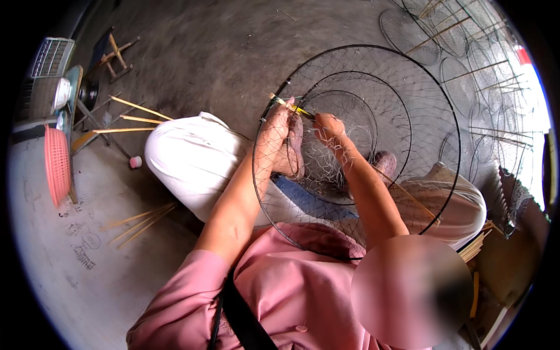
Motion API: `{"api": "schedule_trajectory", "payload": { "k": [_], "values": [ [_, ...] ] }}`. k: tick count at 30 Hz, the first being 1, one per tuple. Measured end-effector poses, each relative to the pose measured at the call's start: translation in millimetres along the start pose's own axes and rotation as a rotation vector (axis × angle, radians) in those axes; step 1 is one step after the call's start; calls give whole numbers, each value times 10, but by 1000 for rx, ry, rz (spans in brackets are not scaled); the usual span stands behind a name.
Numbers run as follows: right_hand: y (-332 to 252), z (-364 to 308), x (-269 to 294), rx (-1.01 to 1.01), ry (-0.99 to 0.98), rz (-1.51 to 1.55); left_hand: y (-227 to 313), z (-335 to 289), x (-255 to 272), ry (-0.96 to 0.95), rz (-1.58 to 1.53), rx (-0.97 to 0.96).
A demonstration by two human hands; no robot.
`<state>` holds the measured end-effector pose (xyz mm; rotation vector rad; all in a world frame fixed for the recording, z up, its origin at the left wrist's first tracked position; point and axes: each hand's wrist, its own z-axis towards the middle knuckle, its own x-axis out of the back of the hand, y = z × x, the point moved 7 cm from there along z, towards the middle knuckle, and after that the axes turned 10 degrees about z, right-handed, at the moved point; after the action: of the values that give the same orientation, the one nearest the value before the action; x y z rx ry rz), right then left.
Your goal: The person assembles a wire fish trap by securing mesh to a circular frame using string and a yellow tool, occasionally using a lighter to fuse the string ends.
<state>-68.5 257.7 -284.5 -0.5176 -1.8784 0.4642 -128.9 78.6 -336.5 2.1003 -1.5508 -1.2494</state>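
- One big round net sits across the person's legs.
- The left hand pinches a stick by the net's edge.
- The right hand squeezes the end of a thin yellow thing.

LIGHT & VIEW QUAL., HEAD CAM

Main light: R side, v. strong; glare blown out to white, bluish fringe at rim. Floor: dim, grey-brn. White trousers: brt. Net: hoops clear, fine mesh soft. Fisheye: edges bent, blk. corners. Round blurred patch, lower R: detail lost.
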Motion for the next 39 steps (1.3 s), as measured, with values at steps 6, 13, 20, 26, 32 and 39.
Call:
{"api": "schedule_trajectory", "payload": {
  "k": [6,13,20,26,32,39],
  "values": [
    [14,453,-144,-21,1,261,-141,172,-270,-40,154,-29],
    [1439,270,-516,-91,70,1139,1122,180,-359,229,-124,-498],
    [1221,99,-162,-239,-170,1488,831,50,-541,55,778,-130],
    [1248,-47,-38,-268,-169,1547,18,-54,-514,-221,1050,346],
    [1304,129,-171,-266,-172,1591,-83,19,-804,-141,1119,170],
    [1216,137,-76,-205,-66,1374,-255,125,-577,21,929,79]
  ]
}}
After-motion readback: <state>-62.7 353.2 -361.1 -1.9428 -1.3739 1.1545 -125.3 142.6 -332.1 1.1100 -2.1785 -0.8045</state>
